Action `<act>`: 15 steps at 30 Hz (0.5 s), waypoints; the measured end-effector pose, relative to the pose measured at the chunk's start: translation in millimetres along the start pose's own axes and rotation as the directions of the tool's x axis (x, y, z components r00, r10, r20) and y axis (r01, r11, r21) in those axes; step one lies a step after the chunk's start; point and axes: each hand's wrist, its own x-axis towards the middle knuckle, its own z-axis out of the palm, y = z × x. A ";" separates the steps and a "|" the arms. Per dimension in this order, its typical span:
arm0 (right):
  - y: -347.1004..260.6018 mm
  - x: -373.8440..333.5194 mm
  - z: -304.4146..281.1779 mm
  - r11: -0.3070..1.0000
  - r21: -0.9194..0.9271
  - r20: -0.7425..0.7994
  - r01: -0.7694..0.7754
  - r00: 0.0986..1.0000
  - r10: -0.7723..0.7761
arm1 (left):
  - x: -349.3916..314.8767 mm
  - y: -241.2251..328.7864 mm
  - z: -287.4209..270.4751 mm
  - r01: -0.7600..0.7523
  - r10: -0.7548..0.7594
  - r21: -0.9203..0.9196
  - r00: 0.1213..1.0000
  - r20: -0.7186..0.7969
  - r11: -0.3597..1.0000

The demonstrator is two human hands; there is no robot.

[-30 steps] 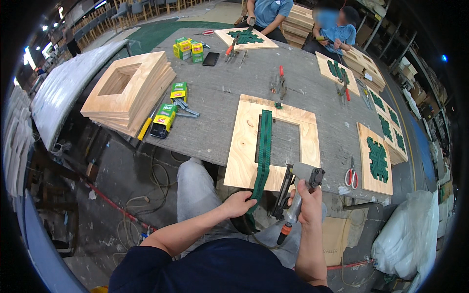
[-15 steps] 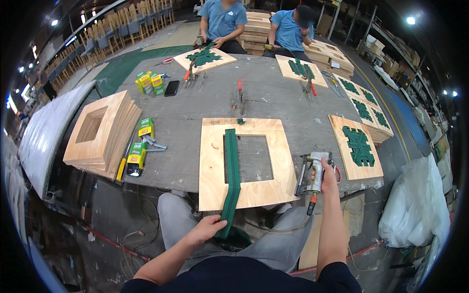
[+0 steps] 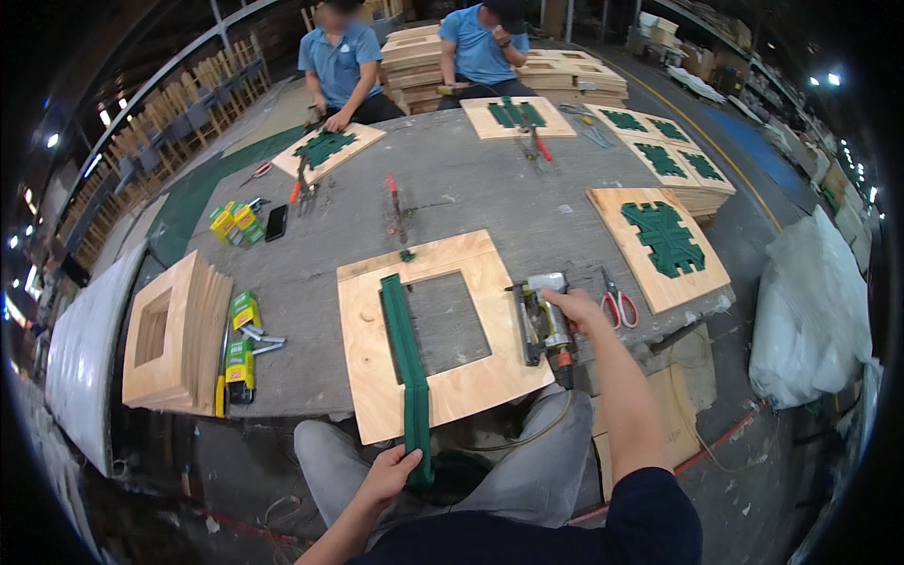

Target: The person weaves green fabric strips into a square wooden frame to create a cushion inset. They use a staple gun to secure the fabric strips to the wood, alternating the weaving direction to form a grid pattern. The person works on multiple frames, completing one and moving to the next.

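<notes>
In front of me a square wooden frame (image 3: 361, 353) with a rectangular opening lies at the table's near edge, its near side overhanging. A dark green webbing strap (image 3: 405, 344) runs along the left part of the opening and crosses the near side of the frame. My left hand (image 3: 386, 476) pinches the strap's loose end below the frame. In my right hand (image 3: 576, 309) is a pneumatic staple gun (image 3: 548, 294) with a hose, held at the right edge of the frame. Red-handled scissors (image 3: 619, 303) lie just beyond that hand.
Stacked wooden frames (image 3: 155, 330) and staple boxes (image 3: 243, 363) stand at the left. A panel with woven green webbing (image 3: 640, 273) lies at the right. Two people in blue shirts (image 3: 339, 64) sit across the table (image 3: 311, 254). A phone (image 3: 276, 222) lies at the far left.
The view has turned, and the scene appears tilted. My right hand has brought the staple gun leftward to the frame's right edge. My left hand still pinches the strap.
</notes>
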 end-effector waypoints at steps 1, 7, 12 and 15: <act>-0.9 -2.0 -4.5 0.981 -0.192 -0.049 0.019 0.998 -0.029 | -0.2 -2.6 -1.1 -0.013 0.014 0.053 1.000 -0.021 0.999; 35.9 -17.8 -111.6 0.695 -0.717 -0.423 0.049 0.762 -0.490 | 6.6 13.1 -1.7 -0.065 0.069 -0.054 0.994 0.079 0.996; 62.1 -7.8 -119.5 0.704 -0.711 -0.384 0.005 0.835 -0.394 | 12.7 73.8 -10.1 -0.133 0.179 -0.388 0.980 0.086 0.912; 52.4 -17.2 -143.1 0.621 -0.781 -0.352 0.058 0.781 -0.516 | 49.2 96.3 -20.8 -0.224 0.266 -0.373 0.962 0.067 0.901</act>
